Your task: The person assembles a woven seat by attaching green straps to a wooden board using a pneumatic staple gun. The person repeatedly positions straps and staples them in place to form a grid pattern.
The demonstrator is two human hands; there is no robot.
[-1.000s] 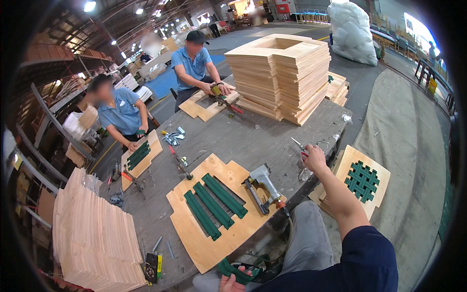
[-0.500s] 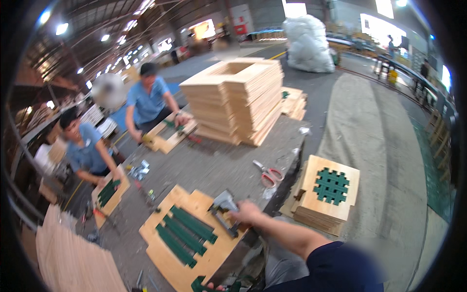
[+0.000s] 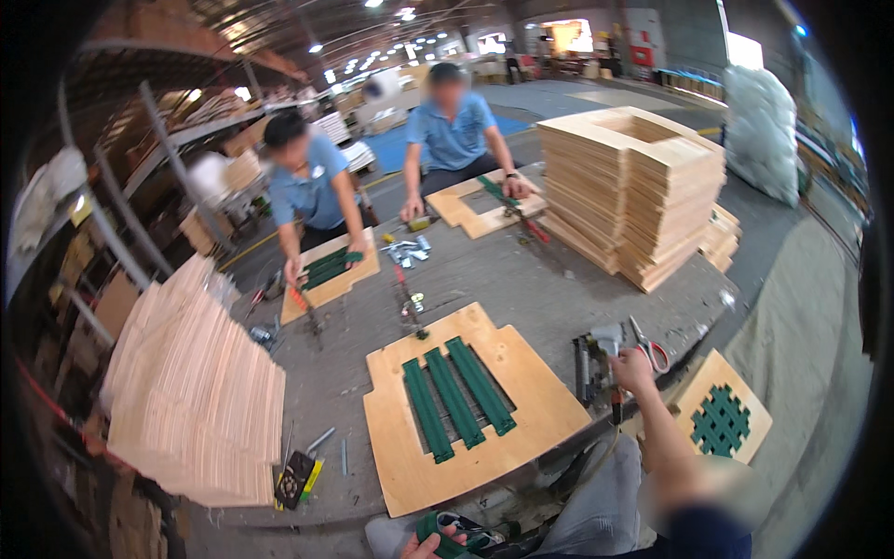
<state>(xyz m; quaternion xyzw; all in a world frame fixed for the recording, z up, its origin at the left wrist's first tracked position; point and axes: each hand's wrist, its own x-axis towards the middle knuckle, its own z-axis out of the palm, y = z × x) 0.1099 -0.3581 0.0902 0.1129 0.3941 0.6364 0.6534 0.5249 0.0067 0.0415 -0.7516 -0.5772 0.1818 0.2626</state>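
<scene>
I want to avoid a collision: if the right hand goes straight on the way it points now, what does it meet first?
The right hand points up-left and already touches the staple gun. The grey table lies beyond, though depth is unclear.

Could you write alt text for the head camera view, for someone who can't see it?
A person's right hand grips a staple gun on a grey worktable beside a plywood panel with three green straps; the left hand holds green strap material at the bottom edge. Two workers opposite handle similar panels.

Pale tan board (image 3: 521,410) at centre, striped with three dark green straps (image 3: 456,396). Green woven lattice (image 3: 720,421) at lower right. Red-handled scissors (image 3: 652,347). Grey counter (image 3: 484,270). Blue shirts (image 3: 312,191) at upper left.
</scene>
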